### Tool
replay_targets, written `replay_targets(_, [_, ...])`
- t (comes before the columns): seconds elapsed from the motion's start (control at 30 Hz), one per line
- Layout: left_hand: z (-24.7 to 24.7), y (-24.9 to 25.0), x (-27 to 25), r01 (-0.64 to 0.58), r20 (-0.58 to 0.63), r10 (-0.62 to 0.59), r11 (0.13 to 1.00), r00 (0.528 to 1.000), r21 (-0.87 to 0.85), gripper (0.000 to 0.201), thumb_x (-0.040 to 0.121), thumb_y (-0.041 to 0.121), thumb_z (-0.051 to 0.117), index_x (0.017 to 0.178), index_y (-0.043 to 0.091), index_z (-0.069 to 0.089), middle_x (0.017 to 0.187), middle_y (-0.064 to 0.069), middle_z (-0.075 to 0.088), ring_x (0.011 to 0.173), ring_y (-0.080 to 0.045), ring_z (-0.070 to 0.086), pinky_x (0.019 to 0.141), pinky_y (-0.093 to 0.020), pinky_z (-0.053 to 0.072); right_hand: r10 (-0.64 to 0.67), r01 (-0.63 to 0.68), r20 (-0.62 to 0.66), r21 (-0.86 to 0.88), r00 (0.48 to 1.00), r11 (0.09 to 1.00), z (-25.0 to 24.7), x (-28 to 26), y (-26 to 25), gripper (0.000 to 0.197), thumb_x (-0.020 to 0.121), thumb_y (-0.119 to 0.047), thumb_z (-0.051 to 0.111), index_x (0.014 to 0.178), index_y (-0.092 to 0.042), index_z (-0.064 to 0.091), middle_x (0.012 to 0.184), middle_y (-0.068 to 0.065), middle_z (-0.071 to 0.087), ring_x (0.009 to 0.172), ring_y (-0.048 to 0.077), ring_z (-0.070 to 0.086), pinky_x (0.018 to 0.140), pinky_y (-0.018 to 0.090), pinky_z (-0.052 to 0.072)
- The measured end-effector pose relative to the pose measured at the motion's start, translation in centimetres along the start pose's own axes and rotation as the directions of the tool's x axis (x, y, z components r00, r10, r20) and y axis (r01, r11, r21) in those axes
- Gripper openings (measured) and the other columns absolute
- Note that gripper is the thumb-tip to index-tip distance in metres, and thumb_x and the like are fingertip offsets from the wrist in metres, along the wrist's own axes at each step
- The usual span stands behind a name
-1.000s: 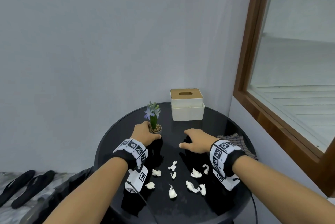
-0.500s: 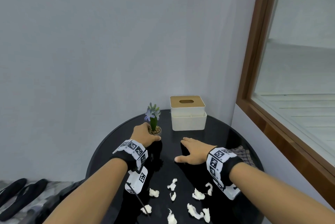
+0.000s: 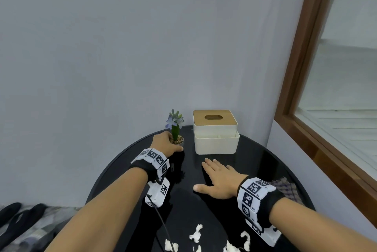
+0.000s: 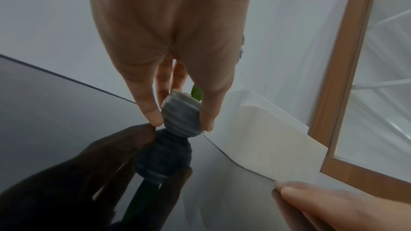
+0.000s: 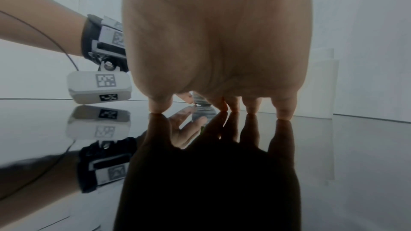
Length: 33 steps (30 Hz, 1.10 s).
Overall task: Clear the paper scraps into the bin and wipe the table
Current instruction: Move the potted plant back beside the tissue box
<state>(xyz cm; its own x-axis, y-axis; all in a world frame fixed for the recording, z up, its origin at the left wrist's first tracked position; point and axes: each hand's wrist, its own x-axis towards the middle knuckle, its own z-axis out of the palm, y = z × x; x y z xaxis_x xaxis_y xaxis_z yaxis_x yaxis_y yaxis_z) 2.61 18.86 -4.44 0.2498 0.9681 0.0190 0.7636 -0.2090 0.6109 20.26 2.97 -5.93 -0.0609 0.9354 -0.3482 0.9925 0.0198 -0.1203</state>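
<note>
My right hand (image 3: 219,181) has flattened out, fingers now straight and spread with their tips on the table (image 3: 257,162) (a second ago they were bent). My view has lifted: the paper scraps (image 3: 196,233) sit lower in frame.

No readable text; wrist bands (image 3: 154,157) carry square code markers only.

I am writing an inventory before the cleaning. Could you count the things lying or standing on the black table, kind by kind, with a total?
paper scraps: 5 in view; the picture's lower edge may hide more
potted plant: 1, gripped by the left hand
white box with wooden lid: 1
checked cloth: 1
Total: 8
</note>
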Motion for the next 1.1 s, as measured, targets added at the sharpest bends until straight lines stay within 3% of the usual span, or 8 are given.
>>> replay_targets(0.33, [0.4, 0.4, 2.6, 0.007, -0.004, -0.007, 1.000, 1.000, -0.002, 0.062, 0.069, 0.041, 0.081, 0.120, 0.013, 0.059, 0.115, -0.006, 0.065, 0.109, -0.022, 0.057, 0.084, -0.023, 0.040, 0.000, -0.001, 0.019, 0.010, 1.000, 1.000, 0.2, 0.0, 0.0, 0.100, 0.080, -0.081, 0.025, 0.152, -0.019, -0.007, 0.160, -0.004, -0.015, 0.147, 0.018, -0.012, 0.118, 0.050, 0.001])
replay_targets(1.1, [0.7, 1.6, 3.3, -0.014, -0.008, 0.014, 0.999, 1.000, 0.040, 0.057, 0.072, 0.043, 0.079, 0.118, 0.014, 0.061, 0.113, -0.006, 0.066, 0.107, -0.023, 0.058, 0.079, -0.022, 0.038, -0.007, 0.006, 0.016, 0.030, 1.000, 1.000, -0.4, -0.2, 0.0, 0.100, 0.081, -0.079, 0.030, 0.153, -0.018, -0.005, 0.161, -0.002, -0.013, 0.147, 0.020, -0.011, 0.117, 0.052, 0.002])
